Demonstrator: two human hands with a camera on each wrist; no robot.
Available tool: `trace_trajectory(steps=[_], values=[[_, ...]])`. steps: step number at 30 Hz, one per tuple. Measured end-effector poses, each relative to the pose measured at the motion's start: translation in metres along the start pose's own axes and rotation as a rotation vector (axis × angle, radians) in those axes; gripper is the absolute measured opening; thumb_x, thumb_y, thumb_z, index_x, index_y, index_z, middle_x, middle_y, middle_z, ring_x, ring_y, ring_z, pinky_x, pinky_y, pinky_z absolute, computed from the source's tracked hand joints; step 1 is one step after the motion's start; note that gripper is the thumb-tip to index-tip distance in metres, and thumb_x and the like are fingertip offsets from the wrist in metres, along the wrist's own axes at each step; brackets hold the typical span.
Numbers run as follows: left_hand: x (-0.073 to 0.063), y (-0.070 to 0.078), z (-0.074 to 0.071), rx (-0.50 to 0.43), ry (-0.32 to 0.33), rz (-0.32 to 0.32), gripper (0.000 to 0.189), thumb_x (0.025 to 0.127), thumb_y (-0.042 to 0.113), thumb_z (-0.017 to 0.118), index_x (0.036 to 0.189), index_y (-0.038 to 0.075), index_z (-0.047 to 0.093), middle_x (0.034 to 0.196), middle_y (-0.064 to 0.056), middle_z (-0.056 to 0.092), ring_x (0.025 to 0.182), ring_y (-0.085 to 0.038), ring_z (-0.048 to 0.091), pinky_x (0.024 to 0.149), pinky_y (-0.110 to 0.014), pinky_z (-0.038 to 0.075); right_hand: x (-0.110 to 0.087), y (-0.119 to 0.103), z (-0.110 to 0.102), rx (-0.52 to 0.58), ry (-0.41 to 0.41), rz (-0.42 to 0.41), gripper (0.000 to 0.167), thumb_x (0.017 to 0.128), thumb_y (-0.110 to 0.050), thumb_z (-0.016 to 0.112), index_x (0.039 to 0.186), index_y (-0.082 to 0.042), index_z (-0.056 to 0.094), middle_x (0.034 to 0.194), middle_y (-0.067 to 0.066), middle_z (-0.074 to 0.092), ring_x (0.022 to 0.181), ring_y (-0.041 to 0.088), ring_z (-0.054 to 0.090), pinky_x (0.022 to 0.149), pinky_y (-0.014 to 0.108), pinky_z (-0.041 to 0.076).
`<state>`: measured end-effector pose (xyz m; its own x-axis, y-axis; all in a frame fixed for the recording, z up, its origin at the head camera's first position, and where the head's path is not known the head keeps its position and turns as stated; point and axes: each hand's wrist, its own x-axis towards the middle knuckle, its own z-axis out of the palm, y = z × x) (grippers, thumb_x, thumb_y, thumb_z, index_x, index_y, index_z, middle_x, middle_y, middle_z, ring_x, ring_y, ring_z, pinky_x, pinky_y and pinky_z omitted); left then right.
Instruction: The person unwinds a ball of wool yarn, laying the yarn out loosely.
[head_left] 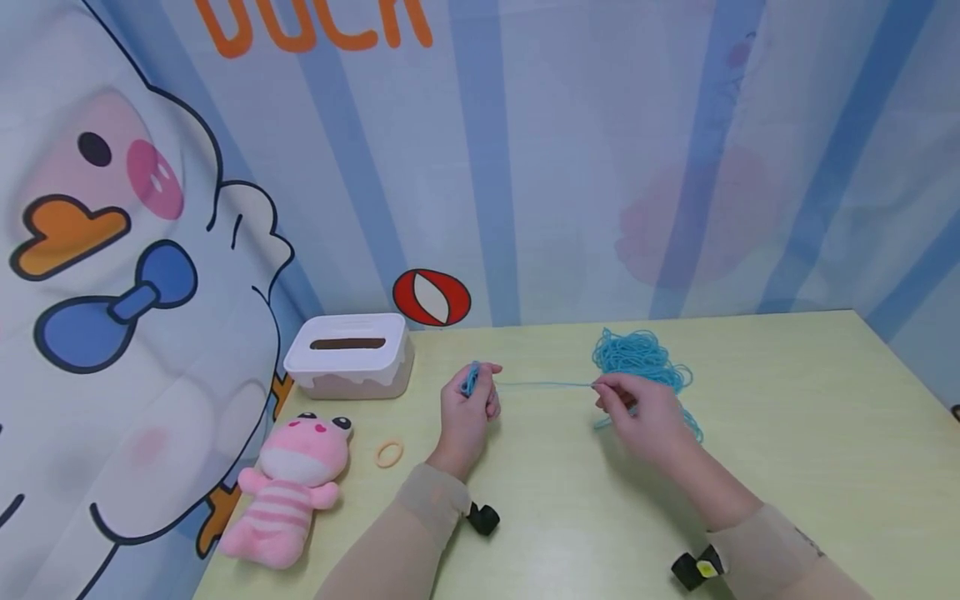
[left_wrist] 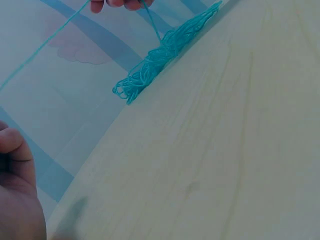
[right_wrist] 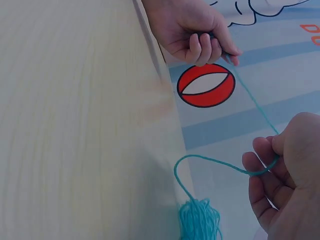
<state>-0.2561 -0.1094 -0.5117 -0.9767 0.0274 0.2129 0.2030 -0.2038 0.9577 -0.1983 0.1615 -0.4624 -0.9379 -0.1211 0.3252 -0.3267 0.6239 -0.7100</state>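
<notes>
My left hand [head_left: 467,410] grips a small wound bundle of blue yarn [head_left: 470,379], its fingers curled in. From it a single strand [head_left: 546,384] runs nearly straight across to my right hand [head_left: 643,417], which pinches it between thumb and fingertips. Behind and beside the right hand lies a loose, tangled heap of the same yarn [head_left: 637,354] on the table. The right wrist view shows the yarn looping from the right hand [right_wrist: 287,175] down to the heap [right_wrist: 200,220]. In the left wrist view only part of the left hand [left_wrist: 17,185] shows.
On the left of the table [head_left: 810,400] lies a pink striped plush toy [head_left: 288,492]. An orange-beige ring [head_left: 388,454] sits beside it. A white and beige tissue box [head_left: 348,357] stands behind them. A printed curtain [head_left: 570,167] hangs along the back edge.
</notes>
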Motion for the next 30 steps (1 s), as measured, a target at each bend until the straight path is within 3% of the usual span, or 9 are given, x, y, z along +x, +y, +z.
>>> trace_trajectory(steps=[10, 17, 24, 30], values=[[0.0, 0.002, 0.001, -0.028, -0.01, 0.019, 0.05, 0.118, 0.033, 0.051, 0.131, -0.014, 0.063, 0.063, 0.004, 0.044, 0.055, -0.011, 0.044, 0.055, -0.021, 0.042, -0.009, 0.02, -0.024, -0.056, 0.086, 0.024, 0.021, 0.111, -0.018, 0.066, 0.12, -0.003, 0.079, 0.096, 0.009, 0.082, 0.081, 0.011, 0.071, 0.067, 0.021, 0.057], [0.0, 0.001, 0.002, -0.042, 0.008, -0.004, 0.041, 0.118, 0.037, 0.051, 0.129, 0.002, 0.07, 0.065, 0.005, 0.044, 0.057, -0.011, 0.043, 0.056, -0.021, 0.042, -0.015, 0.032, -0.033, -0.088, 0.126, 0.031, 0.022, 0.112, -0.02, 0.066, 0.119, -0.003, 0.079, 0.094, 0.009, 0.082, 0.078, 0.007, 0.07, 0.064, 0.021, 0.056], [0.001, 0.003, 0.003, -0.067, 0.05, -0.031, 0.041, 0.119, 0.034, 0.048, 0.129, 0.001, 0.068, 0.072, 0.004, 0.046, 0.062, -0.012, 0.046, 0.059, -0.022, 0.044, -0.02, 0.039, -0.047, -0.107, 0.175, 0.059, 0.025, 0.112, -0.021, 0.065, 0.123, -0.003, 0.078, 0.093, 0.011, 0.081, 0.073, -0.004, 0.063, 0.059, 0.023, 0.054], [0.001, 0.005, 0.002, -0.087, 0.088, -0.029, 0.042, 0.119, 0.034, 0.047, 0.126, -0.002, 0.065, 0.074, 0.004, 0.048, 0.064, -0.013, 0.048, 0.061, -0.022, 0.046, -0.024, 0.046, -0.059, -0.124, 0.147, 0.112, 0.033, 0.114, -0.027, 0.062, 0.131, -0.002, 0.076, 0.099, 0.012, 0.082, 0.074, -0.006, 0.062, 0.062, 0.02, 0.055]])
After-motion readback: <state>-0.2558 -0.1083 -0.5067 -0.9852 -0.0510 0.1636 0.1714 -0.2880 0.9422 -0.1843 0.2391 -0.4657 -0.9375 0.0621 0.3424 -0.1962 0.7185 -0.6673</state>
